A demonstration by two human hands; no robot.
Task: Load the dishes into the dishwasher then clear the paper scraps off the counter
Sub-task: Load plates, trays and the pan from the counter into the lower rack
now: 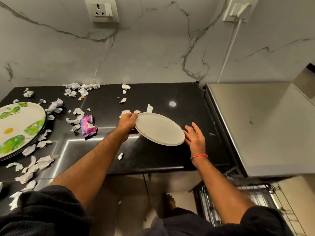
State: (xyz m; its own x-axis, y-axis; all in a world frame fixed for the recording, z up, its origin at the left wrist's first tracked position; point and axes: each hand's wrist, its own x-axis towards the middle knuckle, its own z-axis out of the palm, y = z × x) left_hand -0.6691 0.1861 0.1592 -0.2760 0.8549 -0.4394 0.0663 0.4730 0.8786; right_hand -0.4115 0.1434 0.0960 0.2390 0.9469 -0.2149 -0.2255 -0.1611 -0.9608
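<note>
Leaf plate: lay at the counter's left edge, on top of darker plates, ringed by paper scraps.
Purple wrapper: lay crumpled among the scraps, right of the leaf plate.
Counter: was black and glossy, with more scraps along the back wall.
Left hand: gripped the white plate's left rim, fingers curled round it.
White plate: was held tilted above the counter, between both hands.
Right hand: was spread open, fingers straight, at the plate's right edge; whether it touched was unclear.
Dishwasher rack: showed at lower right, below the counter.
</note>
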